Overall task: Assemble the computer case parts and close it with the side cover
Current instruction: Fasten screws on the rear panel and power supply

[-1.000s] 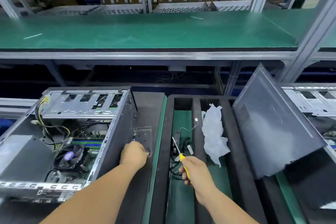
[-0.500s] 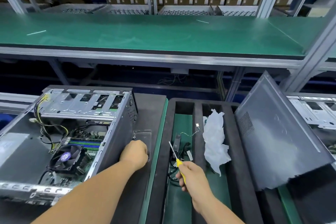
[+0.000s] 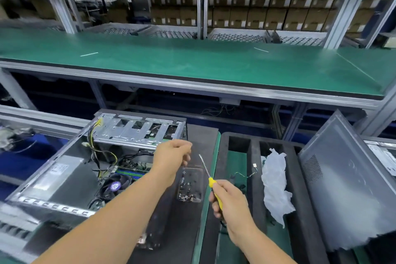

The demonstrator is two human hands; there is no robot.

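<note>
On a dark foam pad point(image 3: 188, 231) before a green-topped bench point(image 3: 192, 64) backed by racks of cartons point(image 3: 267, 15), the open computer case point(image 3: 102, 169) is seen at left, the side cover point(image 3: 347, 188) is propped at right, a yellow-handled screwdriver point(image 3: 212, 184) is gripped by the right hand point(image 3: 230, 203), and the left hand point(image 3: 173, 158) is raised with fingertips pinched together, on what cannot be told.

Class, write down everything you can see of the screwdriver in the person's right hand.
The screwdriver has a yellow handle that looks like plastic and a thin, bare metal shaft. The right hand grips the handle, covering its lower part. It tilts up and to the left, the tip in the air above the clear screw tray, close to the raised left hand but not touching it.
</note>
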